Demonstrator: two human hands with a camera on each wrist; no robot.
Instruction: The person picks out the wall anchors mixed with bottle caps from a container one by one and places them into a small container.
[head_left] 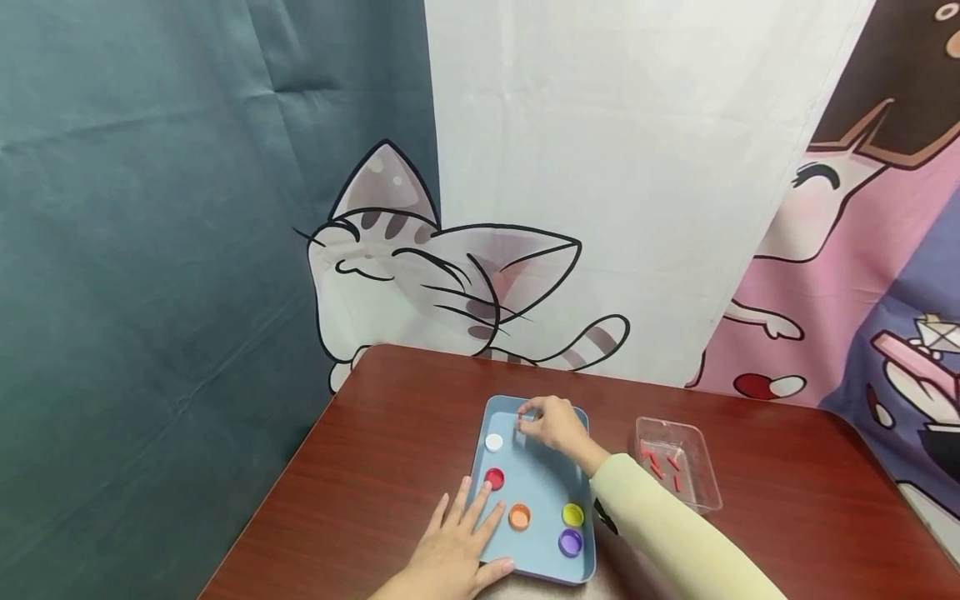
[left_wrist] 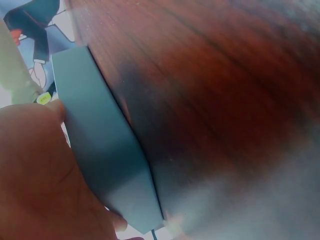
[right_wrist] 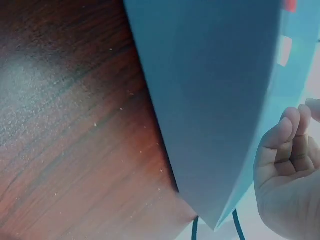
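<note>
A light blue tray (head_left: 536,475) lies on the table. Over its far part my right hand (head_left: 557,427) pinches a small red stick (head_left: 519,419) between thumb and fingertips; the right wrist view does not show the stick clearly. My left hand (head_left: 453,546) is spread over the tray's near left edge, fingers straight, close to a red round cap (head_left: 494,478). In the left wrist view, that hand lies along the tray's outer wall (left_wrist: 100,135). Also inside the tray are a white cap (head_left: 493,442), an orange cap (head_left: 519,517), a yellow cap (head_left: 573,515) and a purple cap (head_left: 570,543).
Right of the tray stands a clear plastic box (head_left: 701,471) with several red sticks (head_left: 657,468) in it. My right forearm (head_left: 660,517) passes between tray and box. Behind the brown table (head_left: 405,433) hang printed curtains (head_left: 600,167).
</note>
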